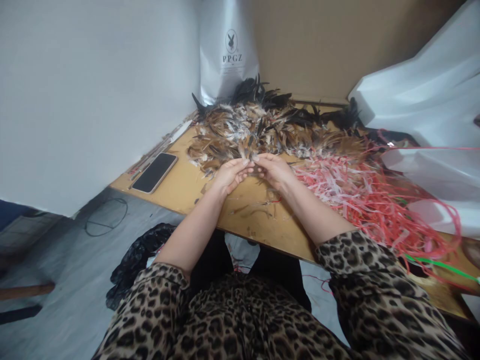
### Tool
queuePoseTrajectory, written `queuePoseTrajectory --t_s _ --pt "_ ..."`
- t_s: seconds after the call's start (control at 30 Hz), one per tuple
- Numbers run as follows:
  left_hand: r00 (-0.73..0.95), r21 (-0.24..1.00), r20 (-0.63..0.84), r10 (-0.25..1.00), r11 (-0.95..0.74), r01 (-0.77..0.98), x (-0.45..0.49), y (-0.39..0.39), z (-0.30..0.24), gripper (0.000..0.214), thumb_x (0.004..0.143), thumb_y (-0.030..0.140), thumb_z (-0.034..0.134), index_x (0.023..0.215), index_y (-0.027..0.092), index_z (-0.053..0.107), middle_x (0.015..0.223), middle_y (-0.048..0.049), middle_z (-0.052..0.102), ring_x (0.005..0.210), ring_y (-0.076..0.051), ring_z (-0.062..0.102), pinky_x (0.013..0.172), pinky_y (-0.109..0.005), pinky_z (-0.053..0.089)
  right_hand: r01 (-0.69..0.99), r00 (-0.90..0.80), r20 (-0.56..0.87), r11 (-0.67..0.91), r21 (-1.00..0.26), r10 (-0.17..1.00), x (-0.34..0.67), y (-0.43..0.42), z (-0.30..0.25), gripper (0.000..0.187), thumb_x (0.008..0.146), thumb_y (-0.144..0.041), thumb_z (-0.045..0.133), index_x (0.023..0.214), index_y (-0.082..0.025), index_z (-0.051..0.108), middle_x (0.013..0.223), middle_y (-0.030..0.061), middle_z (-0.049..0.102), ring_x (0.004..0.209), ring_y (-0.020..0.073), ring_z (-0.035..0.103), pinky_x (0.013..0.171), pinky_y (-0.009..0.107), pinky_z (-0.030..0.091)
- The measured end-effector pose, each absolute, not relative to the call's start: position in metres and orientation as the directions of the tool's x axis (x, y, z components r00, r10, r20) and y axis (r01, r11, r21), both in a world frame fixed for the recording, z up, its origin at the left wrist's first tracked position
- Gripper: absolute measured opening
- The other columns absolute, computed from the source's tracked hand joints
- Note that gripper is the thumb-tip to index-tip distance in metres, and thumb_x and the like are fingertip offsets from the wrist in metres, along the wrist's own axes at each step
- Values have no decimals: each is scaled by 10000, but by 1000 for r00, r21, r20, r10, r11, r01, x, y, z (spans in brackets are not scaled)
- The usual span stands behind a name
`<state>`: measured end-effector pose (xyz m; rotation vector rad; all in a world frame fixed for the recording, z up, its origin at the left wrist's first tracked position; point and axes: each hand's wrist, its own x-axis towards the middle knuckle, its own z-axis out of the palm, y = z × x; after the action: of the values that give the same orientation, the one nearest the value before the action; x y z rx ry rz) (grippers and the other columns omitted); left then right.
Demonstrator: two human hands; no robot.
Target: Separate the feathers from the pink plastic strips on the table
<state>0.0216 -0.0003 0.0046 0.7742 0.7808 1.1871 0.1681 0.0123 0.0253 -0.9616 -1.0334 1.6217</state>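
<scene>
My left hand and my right hand meet over the near edge of a heap of feathers. The fingertips of both are pinched together around a small feather, whose tip points away from me. Its lower end is hidden by my fingers. The heap is brown and white at the front, with long black feathers at the back. To the right of my right hand lies a tangled pile of pink and red plastic strips. Loose feather bits lie on the wooden table below my hands.
A smartphone lies on the table at the left, by the wall. A white printed bag stands behind the feathers. White plastic sheeting is at the right, with a green strip nearer. A black plastic bag sits on the floor.
</scene>
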Motion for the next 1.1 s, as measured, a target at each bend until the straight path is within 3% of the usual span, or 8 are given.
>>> queuePoseTrajectory --t_s 0.2,0.43,0.8,0.9,0.97,1.1 --pt "205 852 -147 968 229 -471 24 -2 6 89 730 141 641 808 98 643 750 -50 688 603 -54 625 497 -116 423 -278 -175 -77 -125 -952 982 162 9 20 350 460 -391 779 673 -176 603 530 -53 553 468 49 431 431 182 301" --pt "204 863 -142 969 221 -454 25 -3 7 70 717 122 648 779 89 648 665 -28 663 529 -24 577 485 -104 409 -240 -134 -5 -38 -970 991 159 7 21 318 473 -369 771 672 -173 619 595 -35 605 534 74 512 544 218 404" --pt "133 933 -87 987 127 -336 30 -7 11 155 650 187 714 745 87 642 636 -31 648 494 -33 549 469 -135 399 -161 -186 9 -21 -987 982 166 11 23 307 503 -396 760 606 -170 580 520 -41 537 483 66 444 494 215 348" --pt "127 935 -87 988 124 -331 29 -7 12 153 657 205 710 726 92 634 624 -26 641 489 -32 539 465 -137 392 -25 -203 7 2 -1000 979 180 18 29 287 529 -395 744 656 -166 626 544 -21 564 482 76 448 486 225 339" --pt "120 928 -97 988 134 -349 27 -6 10 154 664 212 706 716 93 624 630 -26 640 495 -28 538 468 -131 392 132 -137 115 133 -982 984 196 24 34 239 588 -365 705 704 -160 662 571 -12 585 495 81 451 513 236 349" --pt "97 892 -117 988 148 -428 22 -1 4 147 670 193 702 742 96 618 662 -24 646 514 -23 549 465 -114 390 560 -182 255 313 -767 950 228 35 37 175 664 -304 630 703 -143 685 612 20 617 545 119 499 547 255 361"
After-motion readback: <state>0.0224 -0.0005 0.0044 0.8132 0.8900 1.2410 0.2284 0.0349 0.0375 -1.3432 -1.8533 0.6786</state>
